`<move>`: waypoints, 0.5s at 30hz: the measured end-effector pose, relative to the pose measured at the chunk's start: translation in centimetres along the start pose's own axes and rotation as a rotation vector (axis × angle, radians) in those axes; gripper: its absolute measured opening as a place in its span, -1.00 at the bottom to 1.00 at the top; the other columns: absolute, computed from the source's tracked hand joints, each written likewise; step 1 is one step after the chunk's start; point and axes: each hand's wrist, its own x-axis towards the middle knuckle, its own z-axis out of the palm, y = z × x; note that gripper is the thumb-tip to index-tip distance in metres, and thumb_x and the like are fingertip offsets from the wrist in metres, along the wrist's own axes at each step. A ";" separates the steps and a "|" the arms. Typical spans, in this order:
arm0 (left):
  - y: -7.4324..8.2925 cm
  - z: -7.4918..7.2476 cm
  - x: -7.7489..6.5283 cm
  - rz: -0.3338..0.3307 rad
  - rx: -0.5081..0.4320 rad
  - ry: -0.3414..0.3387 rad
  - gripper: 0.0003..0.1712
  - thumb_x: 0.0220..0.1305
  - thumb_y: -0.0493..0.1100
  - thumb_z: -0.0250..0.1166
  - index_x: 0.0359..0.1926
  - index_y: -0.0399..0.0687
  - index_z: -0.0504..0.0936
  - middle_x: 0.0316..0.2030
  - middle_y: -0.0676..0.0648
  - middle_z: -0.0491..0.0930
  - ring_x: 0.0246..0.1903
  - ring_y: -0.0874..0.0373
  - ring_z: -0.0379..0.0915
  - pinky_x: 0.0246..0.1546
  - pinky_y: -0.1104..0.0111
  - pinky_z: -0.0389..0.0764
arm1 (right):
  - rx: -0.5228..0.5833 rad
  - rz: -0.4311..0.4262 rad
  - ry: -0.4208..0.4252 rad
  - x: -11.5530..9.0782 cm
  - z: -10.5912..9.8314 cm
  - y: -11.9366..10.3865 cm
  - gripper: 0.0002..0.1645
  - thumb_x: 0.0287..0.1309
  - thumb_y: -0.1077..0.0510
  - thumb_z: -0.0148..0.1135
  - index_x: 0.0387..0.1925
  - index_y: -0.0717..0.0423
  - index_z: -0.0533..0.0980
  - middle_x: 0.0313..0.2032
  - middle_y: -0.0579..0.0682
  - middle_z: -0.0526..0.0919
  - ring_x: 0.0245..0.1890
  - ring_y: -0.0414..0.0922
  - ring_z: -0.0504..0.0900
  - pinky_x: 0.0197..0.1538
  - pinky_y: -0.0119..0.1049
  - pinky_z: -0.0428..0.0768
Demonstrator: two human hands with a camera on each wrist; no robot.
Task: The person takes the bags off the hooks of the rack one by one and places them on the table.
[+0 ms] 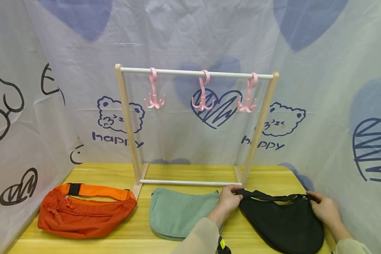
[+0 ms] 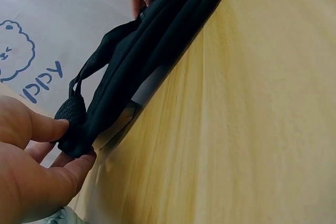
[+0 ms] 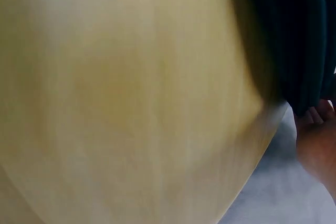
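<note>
A black shoulder bag (image 1: 285, 222) lies at the right of the table, its strap along the top. My left hand (image 1: 229, 201) pinches the bag's upper left corner; in the left wrist view, thumb and fingers (image 2: 79, 169) close on the black fabric beside the strap. At the opposite upper corner, my right hand (image 1: 326, 209) grips the bag. The right wrist view shows that hand (image 3: 317, 140) at the edge, partly cut off, with dark fabric between its fingers. A green bag (image 1: 177, 211) lies left of the black one, partly covered by my left forearm.
An orange-red waist bag (image 1: 85, 215) lies at the left. Behind the bags stands a wooden rack (image 1: 127, 120) with a white top bar (image 1: 177, 72). Pink hooks (image 1: 154, 95) hang from that bar. A patterned cloth (image 1: 184, 31) encloses the table (image 1: 190, 171) at the back and sides.
</note>
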 end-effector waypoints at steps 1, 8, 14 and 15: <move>0.0 0.0 0.0 -0.005 -0.005 -0.001 -0.66 0.22 -0.52 0.36 -0.04 -0.17 0.79 -0.21 0.01 0.67 -0.14 0.19 0.56 -0.13 0.40 0.63 | -0.005 -0.005 0.002 0.0 0.0 0.0 -0.61 0.26 0.36 0.17 0.10 0.44 0.59 0.03 0.64 0.54 -0.01 0.63 0.52 -0.03 0.39 0.52; 0.1 0.2 0.0 -0.005 0.008 0.000 -0.67 0.24 -0.51 0.36 -0.03 -0.17 0.78 -0.19 0.00 0.67 -0.11 0.17 0.57 -0.13 0.40 0.64 | -0.021 -0.012 -0.021 0.0 0.1 0.3 -0.60 0.27 0.36 0.14 0.11 0.44 0.58 0.03 0.64 0.53 -0.01 0.62 0.52 -0.03 0.40 0.52; 0.2 0.1 0.0 -0.007 0.002 0.004 -0.68 0.25 -0.49 0.35 -0.02 -0.19 0.78 -0.16 -0.04 0.70 -0.12 0.15 0.59 -0.14 0.40 0.65 | -0.013 0.013 -0.052 0.1 -0.1 0.2 -0.51 0.24 0.36 0.02 0.17 0.44 0.54 0.09 0.63 0.51 0.03 0.62 0.50 0.00 0.38 0.52; 0.3 0.1 0.0 -0.007 -0.003 0.006 -0.68 0.25 -0.49 0.35 -0.01 -0.19 0.77 -0.15 -0.05 0.71 -0.11 0.15 0.60 -0.14 0.40 0.65 | -0.010 0.022 -0.058 0.2 -0.1 0.2 -0.48 0.22 0.36 0.00 0.19 0.44 0.53 0.10 0.63 0.50 0.04 0.62 0.50 0.00 0.37 0.53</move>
